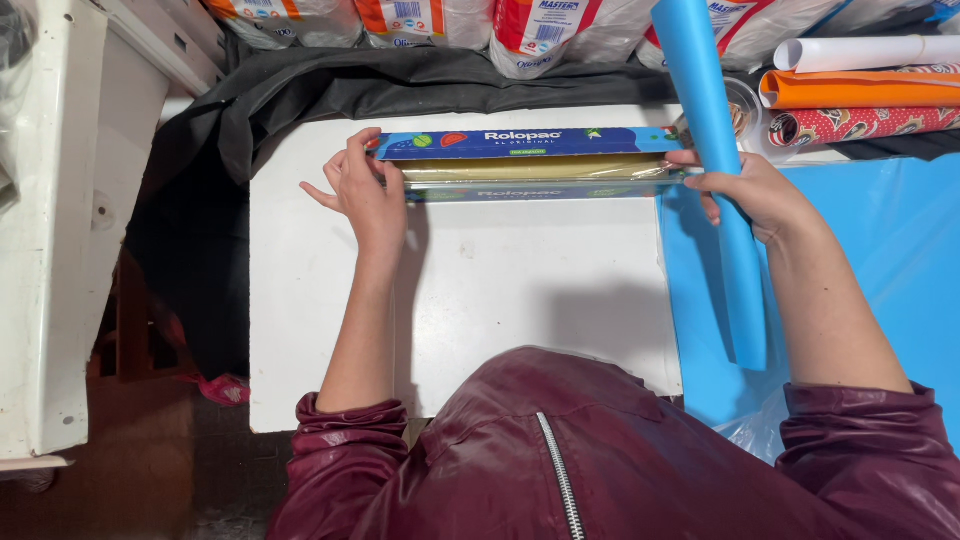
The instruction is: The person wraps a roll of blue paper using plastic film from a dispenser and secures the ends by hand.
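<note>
on the white table point(520, 300), the left hand point(362, 195) presses loosely spread fingers on the wrap box's point(525, 160) left end; the right hand point(755, 195) grips its right end, beside a leaning blue roll point(715, 170). paper rolls point(860, 105) lie behind.

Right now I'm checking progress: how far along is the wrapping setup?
Done: the long film box lies open on the white board. In hand: the left hand steadies the box's end, and the right hand holds its other end beside the blue roll. Left: no film looks pulled out yet.
</note>
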